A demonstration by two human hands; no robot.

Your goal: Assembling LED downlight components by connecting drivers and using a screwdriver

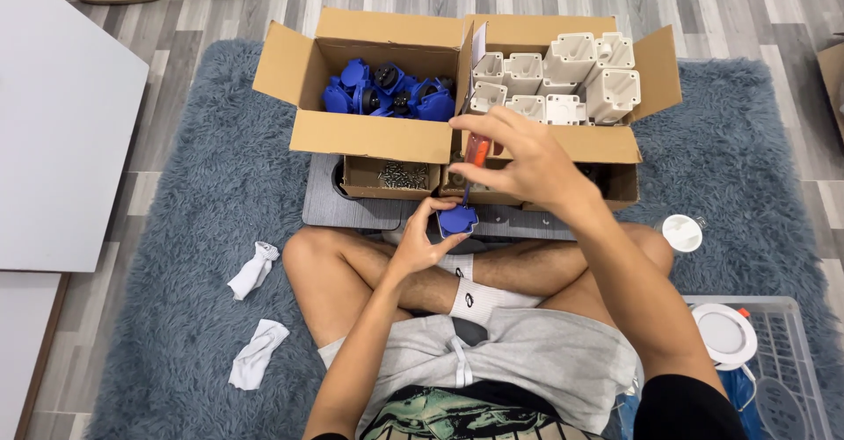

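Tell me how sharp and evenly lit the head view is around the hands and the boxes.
Head view: light is soft and even, without glare; right hand on the orange-handled screwdriver is slightly motion-soft; blue part in the left hand reads clearly; edges bow a little.

You have two large open boxes [369, 137] side by side, two small trays [362, 179] in front of them, one screwdriver [476, 152], one blue cap [458, 220] in hand, and two white rags [253, 269] on the rug [193, 229].

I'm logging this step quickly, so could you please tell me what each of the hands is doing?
Left hand: closed on a blue plastic part.
Right hand: closed on an orange-handled screwdriver.
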